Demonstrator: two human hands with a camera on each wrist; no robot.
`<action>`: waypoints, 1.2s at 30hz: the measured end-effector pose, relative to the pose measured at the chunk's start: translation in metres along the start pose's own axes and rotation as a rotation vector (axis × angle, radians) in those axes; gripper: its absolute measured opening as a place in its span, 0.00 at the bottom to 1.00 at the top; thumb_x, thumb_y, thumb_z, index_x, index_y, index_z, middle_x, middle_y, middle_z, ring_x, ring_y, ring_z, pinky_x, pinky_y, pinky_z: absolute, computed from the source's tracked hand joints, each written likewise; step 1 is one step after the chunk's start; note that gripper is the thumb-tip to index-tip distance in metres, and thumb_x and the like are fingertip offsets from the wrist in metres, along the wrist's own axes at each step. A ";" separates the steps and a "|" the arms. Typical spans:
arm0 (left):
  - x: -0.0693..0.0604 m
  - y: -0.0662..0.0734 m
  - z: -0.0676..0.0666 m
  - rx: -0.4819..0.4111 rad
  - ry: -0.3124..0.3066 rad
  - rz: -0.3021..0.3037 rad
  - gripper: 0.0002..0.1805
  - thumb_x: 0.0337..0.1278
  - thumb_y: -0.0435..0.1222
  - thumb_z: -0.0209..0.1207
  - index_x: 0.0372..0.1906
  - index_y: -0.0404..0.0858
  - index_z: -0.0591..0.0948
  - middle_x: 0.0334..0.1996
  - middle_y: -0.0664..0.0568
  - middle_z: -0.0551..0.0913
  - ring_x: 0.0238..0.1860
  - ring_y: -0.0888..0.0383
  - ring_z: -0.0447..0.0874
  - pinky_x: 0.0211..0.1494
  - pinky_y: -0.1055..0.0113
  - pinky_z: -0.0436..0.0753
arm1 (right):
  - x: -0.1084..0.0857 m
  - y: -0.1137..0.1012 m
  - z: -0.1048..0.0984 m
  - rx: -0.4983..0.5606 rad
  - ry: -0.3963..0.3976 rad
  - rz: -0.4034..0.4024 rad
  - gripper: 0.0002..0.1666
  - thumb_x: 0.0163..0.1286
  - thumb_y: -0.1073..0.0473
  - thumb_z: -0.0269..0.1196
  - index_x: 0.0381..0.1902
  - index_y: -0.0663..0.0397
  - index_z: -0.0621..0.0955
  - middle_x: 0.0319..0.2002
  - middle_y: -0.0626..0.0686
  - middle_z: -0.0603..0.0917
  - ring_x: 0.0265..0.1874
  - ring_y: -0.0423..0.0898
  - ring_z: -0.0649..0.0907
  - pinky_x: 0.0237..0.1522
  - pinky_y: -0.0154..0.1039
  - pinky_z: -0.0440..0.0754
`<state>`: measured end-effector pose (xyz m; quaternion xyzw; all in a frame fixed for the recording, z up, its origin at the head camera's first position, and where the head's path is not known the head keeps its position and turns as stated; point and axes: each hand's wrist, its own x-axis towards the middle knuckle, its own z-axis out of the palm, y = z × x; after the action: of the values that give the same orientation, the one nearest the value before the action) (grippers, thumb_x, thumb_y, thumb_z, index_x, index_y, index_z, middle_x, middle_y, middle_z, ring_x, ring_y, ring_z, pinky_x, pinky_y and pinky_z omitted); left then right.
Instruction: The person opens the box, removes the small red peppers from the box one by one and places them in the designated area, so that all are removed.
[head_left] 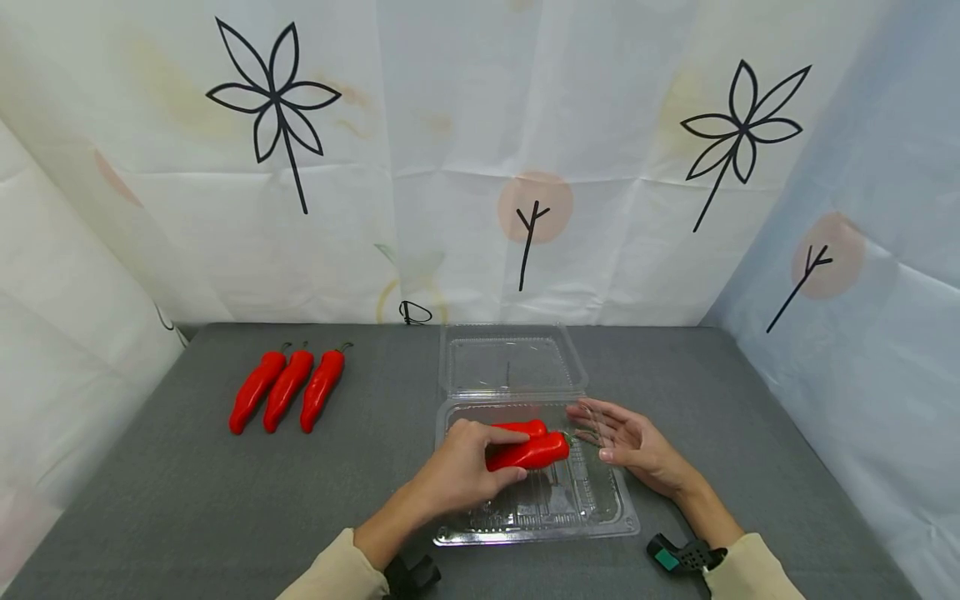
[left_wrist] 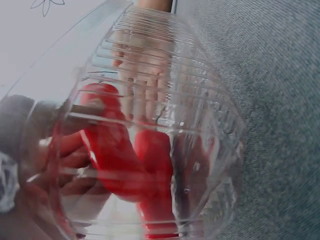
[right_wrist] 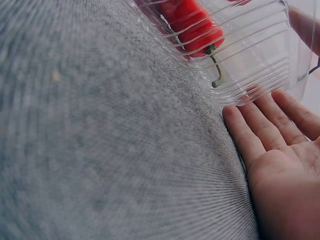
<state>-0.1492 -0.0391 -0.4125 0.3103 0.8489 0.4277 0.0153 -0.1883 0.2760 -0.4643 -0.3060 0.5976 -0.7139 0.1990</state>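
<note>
My left hand (head_left: 461,467) pinches a red chili pepper (head_left: 542,452) between thumb and fingers, over the base of a clear plastic clamshell box (head_left: 536,535). A second red pepper (head_left: 531,427) appears just behind it in the head view. Through the clear wall in the left wrist view, the held pepper (left_wrist: 112,145) is above another pepper (left_wrist: 155,160). My right hand (head_left: 637,446) stands with its fingers spread at the box's right side. In the right wrist view its fingertips (right_wrist: 235,114) touch or nearly touch the ribbed wall, near a pepper with a green stem (right_wrist: 195,30).
Three red peppers (head_left: 288,389) lie side by side on the grey tabletop (head_left: 187,500) at the left. The box's lid (head_left: 510,362) is folded back toward the rear. A printed white curtain (head_left: 450,167) hangs behind the table and along its sides.
</note>
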 end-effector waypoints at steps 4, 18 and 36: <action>0.000 0.001 -0.004 -0.063 0.039 -0.001 0.22 0.53 0.33 0.74 0.55 0.35 0.87 0.47 0.46 0.89 0.38 0.65 0.86 0.43 0.72 0.84 | 0.000 -0.001 0.000 0.005 0.001 0.003 0.40 0.70 0.80 0.51 0.78 0.71 0.53 0.74 0.67 0.64 0.72 0.52 0.69 0.70 0.47 0.68; -0.004 0.006 -0.023 -0.128 0.163 0.015 0.22 0.54 0.31 0.73 0.56 0.37 0.86 0.50 0.48 0.88 0.47 0.54 0.88 0.47 0.65 0.86 | 0.000 -0.001 0.000 0.023 -0.003 -0.003 0.40 0.69 0.80 0.52 0.77 0.72 0.53 0.74 0.64 0.65 0.72 0.56 0.69 0.70 0.46 0.68; -0.009 -0.002 -0.069 -0.070 0.404 -0.004 0.23 0.52 0.31 0.74 0.56 0.37 0.86 0.48 0.48 0.89 0.47 0.51 0.89 0.49 0.55 0.86 | 0.000 0.000 -0.001 0.060 -0.058 -0.055 0.40 0.70 0.81 0.50 0.77 0.73 0.51 0.75 0.65 0.63 0.73 0.56 0.67 0.71 0.46 0.66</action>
<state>-0.1632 -0.0940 -0.3721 0.2157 0.8199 0.5105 -0.1435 -0.1890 0.2768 -0.4642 -0.3371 0.5610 -0.7276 0.2056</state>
